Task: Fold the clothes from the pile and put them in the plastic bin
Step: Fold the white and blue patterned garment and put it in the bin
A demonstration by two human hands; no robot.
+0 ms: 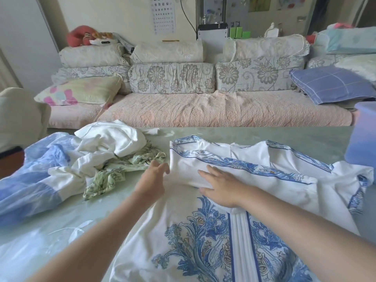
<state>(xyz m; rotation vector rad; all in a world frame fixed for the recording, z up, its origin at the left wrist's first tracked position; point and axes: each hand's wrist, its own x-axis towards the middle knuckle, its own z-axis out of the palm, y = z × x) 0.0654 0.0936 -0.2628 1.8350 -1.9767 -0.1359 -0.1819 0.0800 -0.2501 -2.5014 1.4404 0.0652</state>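
A white dress with blue floral print [254, 176] lies spread on the pale green table [264, 135], its left part folded over towards the middle. My right hand [221, 188] lies flat on that folded part, fingers straight. My left hand [152, 180] touches the fold's left edge with relaxed fingers. To the left lies the pile: a white garment [109, 139], a green-patterned one [114, 169] and a light blue one [34, 176]. The bluish plastic bin [362, 135] stands at the table's right edge, only partly in view.
A sofa [203, 110] with floral cushions runs behind the table, with a blue checked pillow [329, 86] at its right and a flowered pillow [81, 92] at its left. A clear plastic bag [40, 247] lies at the table's near left.
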